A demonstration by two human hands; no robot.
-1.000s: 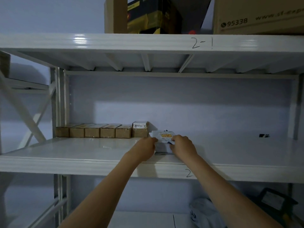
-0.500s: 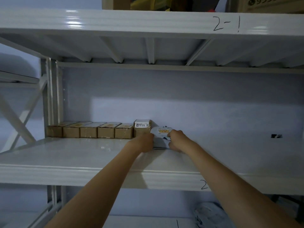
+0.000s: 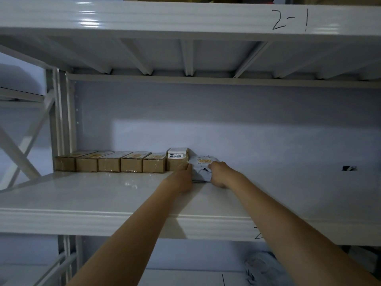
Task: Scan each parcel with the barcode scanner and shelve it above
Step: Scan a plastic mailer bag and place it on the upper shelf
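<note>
I see both hands at the back edge of the white shelf (image 3: 86,195), one on each side of a grey parcel bag (image 3: 201,169). The left hand (image 3: 182,178) lies with straight fingers against the bag's left side. The right hand (image 3: 219,174) has its fingers curled over the bag's right end, gripping it. The bag lies flat against the back wall, touching the tall cardboard box (image 3: 177,162) on its left (white label on that box's top, text too small to read). Five lower cardboard boxes (image 3: 109,164) continue the row toward the shelf's back left corner. I note "2-1" handwritten on the upper shelf's front edge (image 3: 288,19). A small dark mark (image 3: 349,168) sits on the wall to the right.
</note>
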